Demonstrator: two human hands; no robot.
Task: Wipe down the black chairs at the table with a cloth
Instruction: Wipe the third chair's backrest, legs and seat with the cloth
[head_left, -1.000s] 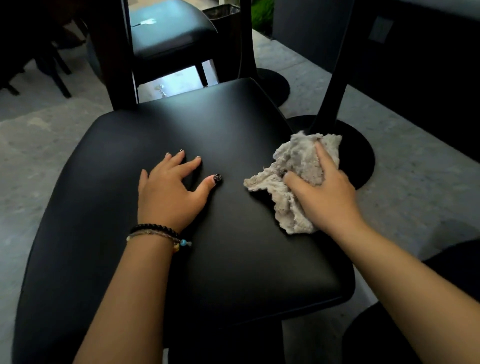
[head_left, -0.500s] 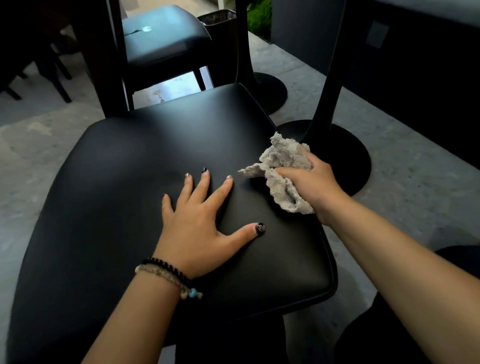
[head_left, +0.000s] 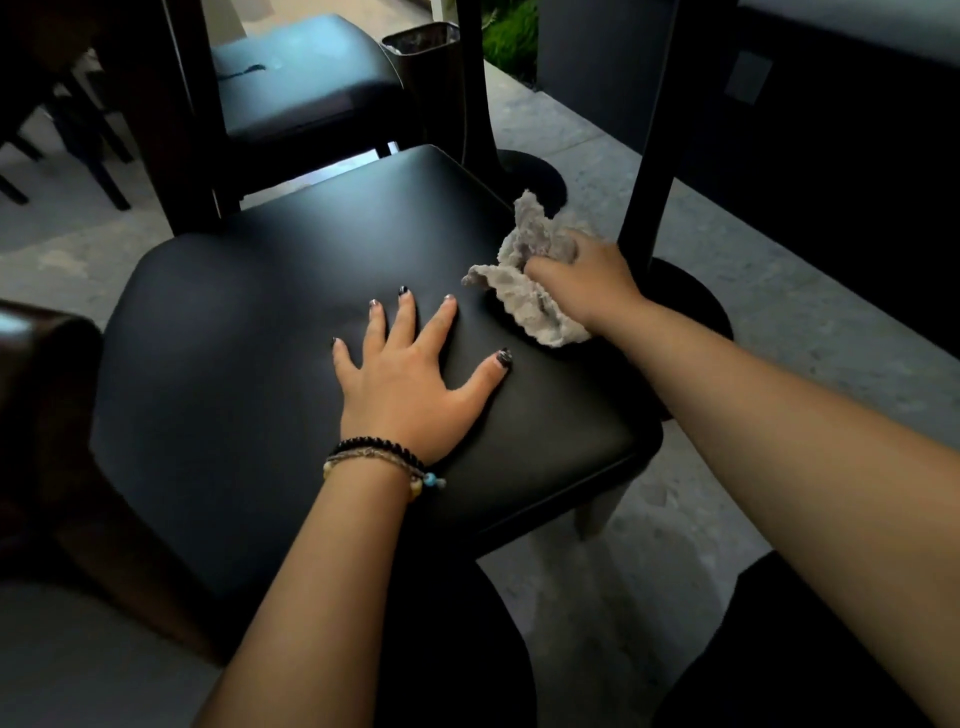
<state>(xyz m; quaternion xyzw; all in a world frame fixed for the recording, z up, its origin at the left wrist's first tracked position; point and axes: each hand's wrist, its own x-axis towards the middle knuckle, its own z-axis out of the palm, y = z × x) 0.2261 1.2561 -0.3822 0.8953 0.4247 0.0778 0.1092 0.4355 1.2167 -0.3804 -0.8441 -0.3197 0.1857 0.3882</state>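
Observation:
A black padded chair seat (head_left: 234, 338) fills the middle of the head view. My left hand (head_left: 410, 384) lies flat on it with fingers spread, holding nothing. My right hand (head_left: 587, 280) grips a crumpled grey cloth (head_left: 524, 291) that rests on the seat's right edge. A second black chair (head_left: 301, 83) stands behind, with a pale smear on its seat.
Two black table pedestals with round bases (head_left: 691, 296) stand on the grey stone floor right of the chair. A dark metal bin (head_left: 426, 62) stands at the back. A brown wooden piece (head_left: 47, 415) sits at the left edge. My dark-clothed knees show at the bottom.
My left hand slid to the right along the seat and spread flat. My right hand gathered the cloth and drew it up along the seat's right edge.

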